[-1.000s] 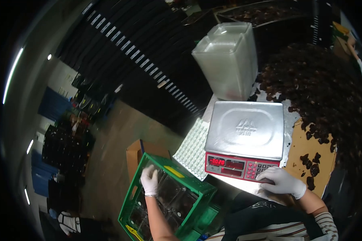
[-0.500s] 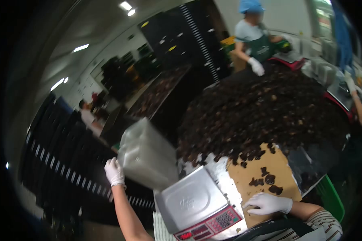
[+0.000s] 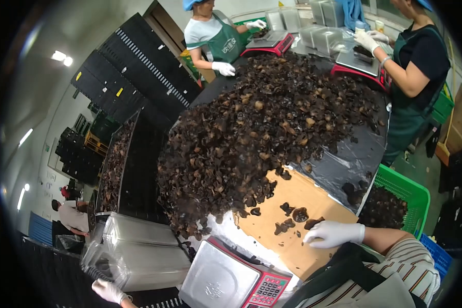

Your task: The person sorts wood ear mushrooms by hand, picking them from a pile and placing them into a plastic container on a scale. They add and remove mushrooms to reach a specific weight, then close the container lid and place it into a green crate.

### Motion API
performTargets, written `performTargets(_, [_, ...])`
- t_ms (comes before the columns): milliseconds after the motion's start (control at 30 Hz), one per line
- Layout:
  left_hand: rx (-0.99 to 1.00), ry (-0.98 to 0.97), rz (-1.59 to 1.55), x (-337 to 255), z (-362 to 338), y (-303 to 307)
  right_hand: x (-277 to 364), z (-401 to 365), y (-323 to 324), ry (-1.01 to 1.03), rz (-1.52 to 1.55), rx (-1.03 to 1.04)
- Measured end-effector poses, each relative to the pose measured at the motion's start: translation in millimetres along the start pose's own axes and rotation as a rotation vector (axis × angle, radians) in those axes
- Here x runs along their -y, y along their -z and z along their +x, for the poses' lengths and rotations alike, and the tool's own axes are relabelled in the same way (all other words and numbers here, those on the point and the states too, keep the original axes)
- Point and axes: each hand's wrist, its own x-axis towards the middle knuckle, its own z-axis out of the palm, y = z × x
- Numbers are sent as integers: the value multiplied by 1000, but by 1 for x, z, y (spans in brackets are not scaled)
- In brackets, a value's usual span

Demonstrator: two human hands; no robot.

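Observation:
My left hand [image 3: 109,291], in a white glove, is at the lower left, its fingers closed at the near end of a stack of clear plastic boxes [image 3: 143,259]. The end box [image 3: 92,254] is blurred and stands slightly off the stack, its rim at my fingers. My right hand [image 3: 336,234], also gloved, rests over a brown cardboard sheet [image 3: 262,231], fingers loosely spread. A dark mushroom piece [image 3: 313,223] lies right at its fingertips, and several others [image 3: 285,226] lie just left. Between my hands stands a red scale [image 3: 226,277] with a bare metal pan.
A large heap of dark wood ear mushrooms [image 3: 262,133] covers the table beyond. Two people in green aprons [image 3: 226,43] work at red scales [image 3: 364,69] across it. A green crate [image 3: 403,195] stands at right, a long black bin [image 3: 146,159] at left.
The view has swung rightward and the blur has eased. My left hand has gone lower along the box stack, and the end box has shifted. My right hand stays over the cardboard.

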Motion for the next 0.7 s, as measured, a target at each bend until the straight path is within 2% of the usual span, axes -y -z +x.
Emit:
performTargets(33, [-57,61,-108,-29,-10,19,-2,6,3,42,1,-34])
performTargets(67, [-94,-38,-179,-14,-6,19,-7,12,6,85,2,-64])
performTargets(100, [86,89,-336,2,-14,26,-12,20,9,128,2,-95])
performTargets(133, [267,220,-487,-22,-38,54,-18,30,13,161,26,-108])
performTargets(200, [309,160,-401,-128,-114,111,-25,54,26,123,48,-137])
performTargets(267, [441,181,-579,-134,-172,133,-27,83,46,74,-7,-154])
performTargets(300, [548,220,-465,-171,-197,156,-30,100,53,100,-18,-207])
performTargets(333, [643,180,-378,-174,-219,170,-35,118,58,125,-29,-262])
performTargets(400, [716,334,-374,-165,-257,184,-54,159,67,155,-91,-267])
performTargets(467, [747,221,-306,-132,-287,191,-70,195,67,284,-227,-447])
performTargets(533, [816,173,-128,-127,-293,200,-94,229,64,368,-343,-531])
performTargets(567, [751,226,-109,-137,-294,206,-95,237,58,252,-556,-543])
performTargets(633, [601,291,-105,-154,-295,214,-101,234,45,288,-687,-521])
performTargets(667, [581,258,-172,-179,-291,222,-96,229,42,306,-750,-508])
performTargets(700, [586,285,-231,-194,-293,228,-94,221,41,267,-631,-299])
